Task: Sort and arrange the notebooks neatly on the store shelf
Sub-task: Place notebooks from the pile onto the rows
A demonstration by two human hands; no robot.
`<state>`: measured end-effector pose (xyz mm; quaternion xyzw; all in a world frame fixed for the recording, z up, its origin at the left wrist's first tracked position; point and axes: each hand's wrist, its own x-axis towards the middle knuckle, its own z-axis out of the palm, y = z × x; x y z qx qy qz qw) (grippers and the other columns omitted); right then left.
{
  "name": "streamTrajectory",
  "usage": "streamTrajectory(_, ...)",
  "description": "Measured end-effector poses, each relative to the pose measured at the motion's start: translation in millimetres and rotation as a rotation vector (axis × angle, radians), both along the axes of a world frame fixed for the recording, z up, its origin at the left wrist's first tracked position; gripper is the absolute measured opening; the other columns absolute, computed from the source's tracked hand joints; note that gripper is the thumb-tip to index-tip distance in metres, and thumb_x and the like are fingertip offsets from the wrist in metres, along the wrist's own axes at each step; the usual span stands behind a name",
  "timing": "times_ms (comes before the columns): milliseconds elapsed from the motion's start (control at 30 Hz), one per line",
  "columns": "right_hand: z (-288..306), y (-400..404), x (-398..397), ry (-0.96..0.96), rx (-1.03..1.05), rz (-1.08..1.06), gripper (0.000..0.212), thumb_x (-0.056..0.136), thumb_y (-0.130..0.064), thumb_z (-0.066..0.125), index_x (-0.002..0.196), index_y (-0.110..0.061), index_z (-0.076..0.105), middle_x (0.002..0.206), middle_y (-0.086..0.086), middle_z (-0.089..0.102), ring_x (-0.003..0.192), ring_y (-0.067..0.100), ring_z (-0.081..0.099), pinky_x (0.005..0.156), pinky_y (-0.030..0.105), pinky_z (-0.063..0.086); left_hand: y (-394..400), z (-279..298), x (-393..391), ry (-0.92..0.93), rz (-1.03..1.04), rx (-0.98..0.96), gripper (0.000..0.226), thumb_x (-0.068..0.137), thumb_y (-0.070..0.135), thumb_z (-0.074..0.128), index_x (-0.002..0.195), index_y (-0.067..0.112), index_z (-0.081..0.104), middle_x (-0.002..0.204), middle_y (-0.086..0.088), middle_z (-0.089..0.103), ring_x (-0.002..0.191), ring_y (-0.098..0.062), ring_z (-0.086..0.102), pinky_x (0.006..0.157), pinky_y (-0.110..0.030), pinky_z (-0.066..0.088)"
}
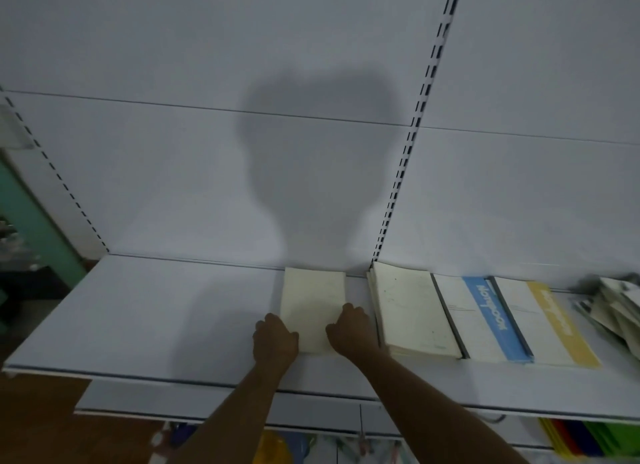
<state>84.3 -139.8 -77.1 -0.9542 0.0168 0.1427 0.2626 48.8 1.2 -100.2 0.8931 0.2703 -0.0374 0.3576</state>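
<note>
A cream notebook (pixel 311 301) lies flat on the white shelf (pixel 156 307), its far edge against the back panel. My left hand (pixel 274 339) grips its near left edge with curled fingers. My right hand (pixel 349 328) grips its near right edge the same way. To the right lies a stack of cream notebooks (pixel 408 307), then a white notebook with a blue band (pixel 485 318) and one with a yellow band (pixel 550 321), side by side.
A loose, untidy pile of booklets (pixel 613 304) sits at the far right of the shelf. A slotted upright (pixel 405 158) runs up the back panel. Below the shelf edge hang coloured items (pixel 588 439). The shelf's left half holds nothing.
</note>
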Motion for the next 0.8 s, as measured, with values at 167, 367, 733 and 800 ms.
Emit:
streamTrajectory(167, 1, 0, 4, 0.012, 0.047, -0.059, 0.046, 0.088, -0.026, 0.054, 0.127, -0.004, 0.041, 0.126, 0.015, 0.045, 0.115, 0.030, 0.049, 0.093, 0.033, 0.043, -1, 3, -1, -0.027, 0.022, -0.149, 0.036, 0.081, 0.013, 0.063, 0.112, -0.001, 0.052, 0.111, -0.017, 0.061, 0.097, -0.031, 0.061, 0.077, -0.034, 0.052)
streamTrajectory(367, 3, -7, 5, 0.001, 0.082, -0.060, 0.045, 0.090, -0.028, 0.050, 0.127, -0.002, 0.042, 0.126, 0.016, 0.047, 0.115, 0.030, 0.050, 0.093, 0.033, 0.042, -11, 16, -4, -0.099, 0.063, -0.232, 0.032, 0.085, 0.007, 0.054, 0.116, 0.002, 0.045, 0.113, -0.018, 0.058, 0.100, -0.032, 0.059, 0.085, -0.041, 0.053)
streamTrajectory(733, 37, -33, 19, -0.199, 0.377, -0.213, 0.032, 0.094, -0.026, 0.044, 0.121, -0.008, 0.047, 0.109, 0.011, 0.062, 0.097, 0.029, 0.060, 0.084, 0.036, 0.048, -32, 53, -11, -0.381, 0.096, -0.424, 0.026, 0.085, 0.003, 0.063, 0.105, 0.011, 0.048, 0.099, -0.009, 0.061, 0.085, -0.024, 0.059, 0.064, -0.026, 0.045)
streamTrajectory(800, 44, -47, 23, -0.245, 0.354, -0.207, 0.031, 0.094, -0.023, 0.044, 0.120, -0.006, 0.048, 0.111, 0.012, 0.061, 0.100, 0.030, 0.059, 0.083, 0.035, 0.046, -45, 60, -6, -0.404, 0.072, -0.451, 0.027, 0.084, 0.004, 0.064, 0.104, 0.010, 0.047, 0.097, -0.007, 0.061, 0.081, -0.020, 0.058, 0.061, -0.024, 0.046)
